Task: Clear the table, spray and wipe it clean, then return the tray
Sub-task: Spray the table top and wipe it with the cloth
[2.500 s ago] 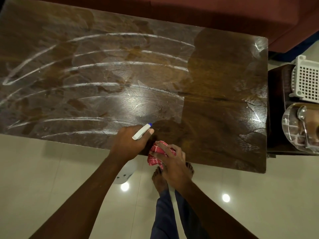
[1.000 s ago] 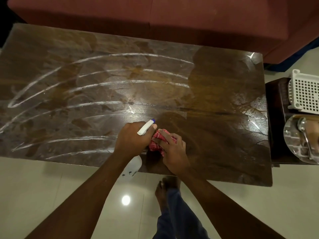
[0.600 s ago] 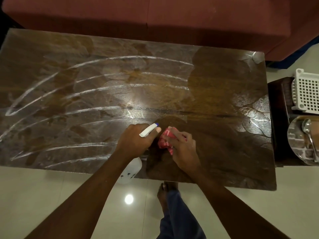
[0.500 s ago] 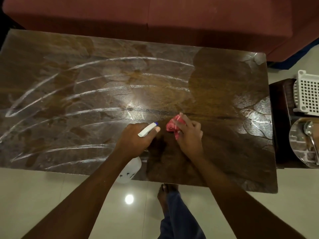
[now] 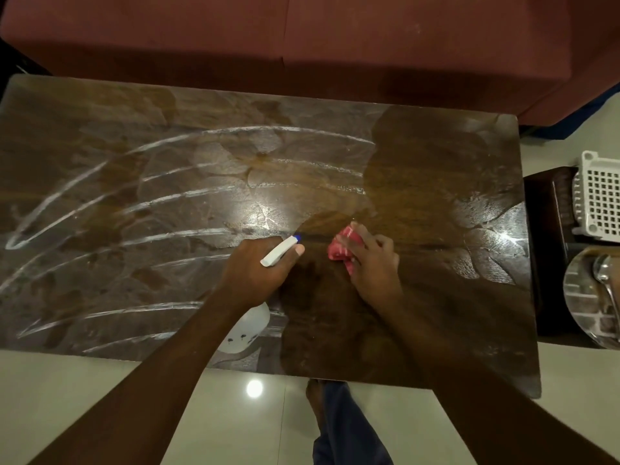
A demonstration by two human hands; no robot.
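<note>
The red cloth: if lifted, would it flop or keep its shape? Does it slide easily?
Probably floppy: the red cloth is bunched into folds under the right hand. Likely light, as the hand nearly covers it. It should slide readily over the table, whose surface looks glossy and wet.

Glossy wet wooden table (image 5: pixel 436 156), red cloth (image 5: pixel 342 248), white plastic basket (image 5: pixel 600 199).

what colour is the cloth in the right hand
Red with thin white lines, the cloth shows best in the head view.
</note>
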